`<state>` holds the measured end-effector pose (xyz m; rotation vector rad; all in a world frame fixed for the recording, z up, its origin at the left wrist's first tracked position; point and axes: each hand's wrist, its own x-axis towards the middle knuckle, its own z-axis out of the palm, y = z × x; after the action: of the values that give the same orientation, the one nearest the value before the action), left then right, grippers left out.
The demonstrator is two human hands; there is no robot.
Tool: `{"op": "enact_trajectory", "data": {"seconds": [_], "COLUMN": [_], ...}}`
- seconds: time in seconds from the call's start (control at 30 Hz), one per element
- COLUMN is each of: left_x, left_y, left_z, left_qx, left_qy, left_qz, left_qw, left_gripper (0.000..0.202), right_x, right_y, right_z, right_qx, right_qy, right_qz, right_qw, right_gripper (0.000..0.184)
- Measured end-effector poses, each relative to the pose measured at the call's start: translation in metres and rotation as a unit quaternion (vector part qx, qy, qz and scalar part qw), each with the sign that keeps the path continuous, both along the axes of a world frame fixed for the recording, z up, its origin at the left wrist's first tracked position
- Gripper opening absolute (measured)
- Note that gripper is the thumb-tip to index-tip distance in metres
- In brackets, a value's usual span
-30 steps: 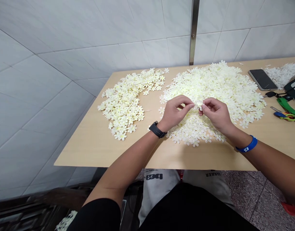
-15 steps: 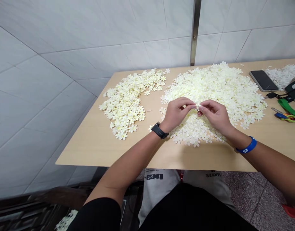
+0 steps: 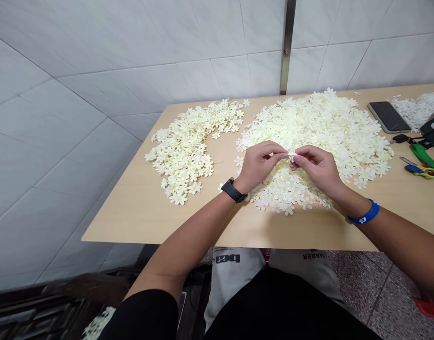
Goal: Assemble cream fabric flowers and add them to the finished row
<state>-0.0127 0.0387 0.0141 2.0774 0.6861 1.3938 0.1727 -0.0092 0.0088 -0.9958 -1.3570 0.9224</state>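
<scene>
My left hand (image 3: pixel 261 163) and my right hand (image 3: pixel 318 167) meet fingertip to fingertip above a large pile of pale yellow-white artificial flowers (image 3: pixel 330 123). Between them is one small artificial flower (image 3: pixel 291 155), pinched from both sides by thumbs and forefingers. Its underside and any stem are hidden by the fingers. To the left lies a second, smaller pile of similar flowers (image 3: pixel 188 146), apart from both hands.
A phone (image 3: pixel 389 117) lies right of the big pile, near a heap of thin white pieces (image 3: pixel 420 111). Green-handled scissors or snips (image 3: pixel 424 156) and other small tools sit at the right. A tiled wall (image 3: pixel 220 42) bounds the wooden table (image 3: pixel 131 217).
Both hands keep almost the same place and grip on the small flower. The view has shifted very slightly; the piles look unchanged.
</scene>
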Motion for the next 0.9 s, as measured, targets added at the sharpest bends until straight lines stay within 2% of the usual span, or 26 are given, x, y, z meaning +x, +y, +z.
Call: {"op": "enact_trajectory", "data": {"seconds": [0.9], "left_x": [-0.0021], "left_y": [-0.0023], "left_z": [0.0056], "left_qx": [0.025], "left_qy": [0.008], "left_qz": [-0.009], "left_qw": [1.000], "left_gripper": [0.016], "right_x": [0.0011], "right_y": [0.0002], "right_z": [0.0010], "right_qx": [0.000], "right_qy": [0.014], "right_qz": [0.019], "right_qw": [1.000], "right_gripper": [0.032]}}
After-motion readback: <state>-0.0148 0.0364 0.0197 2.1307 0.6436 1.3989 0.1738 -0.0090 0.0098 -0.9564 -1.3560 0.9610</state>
